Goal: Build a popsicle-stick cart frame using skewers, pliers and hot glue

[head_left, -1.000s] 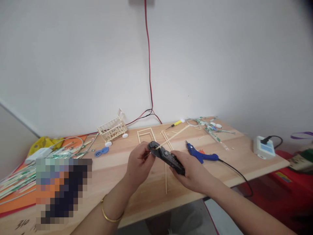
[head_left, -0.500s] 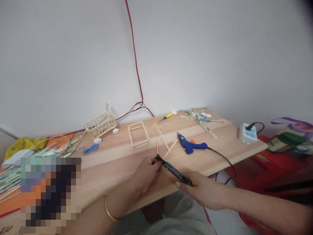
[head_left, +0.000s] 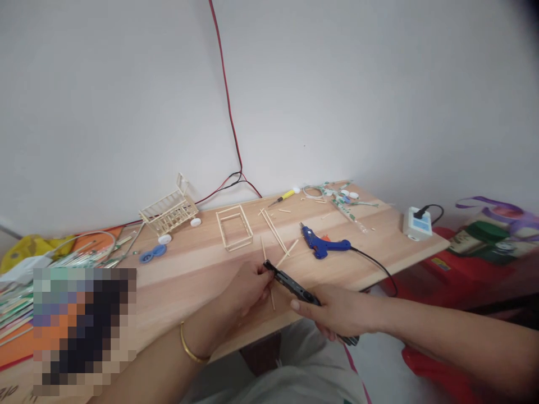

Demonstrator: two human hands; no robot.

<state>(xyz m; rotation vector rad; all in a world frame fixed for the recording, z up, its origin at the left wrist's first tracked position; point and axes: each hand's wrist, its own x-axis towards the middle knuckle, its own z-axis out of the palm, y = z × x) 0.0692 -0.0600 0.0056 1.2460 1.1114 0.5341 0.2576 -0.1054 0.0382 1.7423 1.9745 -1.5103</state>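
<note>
My left hand (head_left: 252, 286) pinches a thin wooden stick (head_left: 273, 297) over the near part of the table, its two ends showing above and below the fingers. In my right hand (head_left: 337, 308) is a black and grey utility knife (head_left: 290, 282) with a slotted body. The knife's dark front end lies across the stick, right beside my left fingertips. Just beyond, several loose sticks (head_left: 274, 231) lie on the wood, with a small rectangular stick frame (head_left: 234, 227) to their left. A blue glue gun (head_left: 322, 244) rests to the right, cord trailing off the table edge.
A small stick-built cart (head_left: 168, 213) with white wheels stands back left, blue caps (head_left: 152, 253) before it. Bundled sticks and packaging (head_left: 17, 306) cover the left end. A yellow-handled tool (head_left: 286, 196) lies at the back; a white power socket (head_left: 418, 223) sits at the right edge.
The view has shifted slightly. My right hand has turned a little, so the knife's rear end shows below it. The stick stays in my left fingers, tilted slightly more.
</note>
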